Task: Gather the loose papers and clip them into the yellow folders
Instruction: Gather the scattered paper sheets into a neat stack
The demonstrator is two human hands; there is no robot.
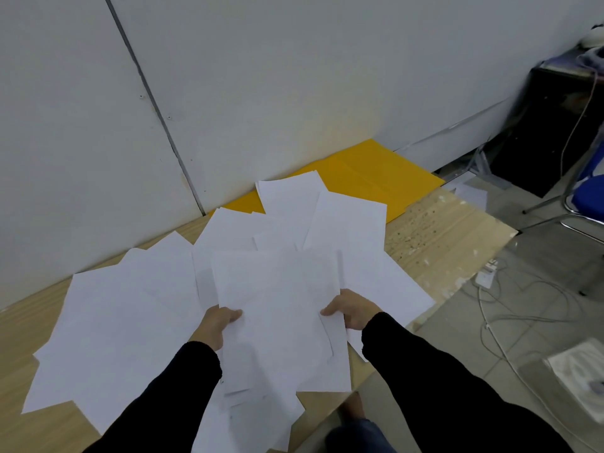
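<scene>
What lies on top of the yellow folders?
Loose white sheets cover the near left part of the yellow folders; the far right part is bare. How many folders there are cannot be told.

Both hands, left (218, 322) and right (351, 308), extended forward, fingers clenched, thumbs up.

A pale grey panel wall (294, 76) with a dark seam backs a light wooden bench (441, 223). Right: grey tiled floor (457, 322), white cables (510, 322), blue chair (588, 194), black cabinet (539, 132).
</scene>
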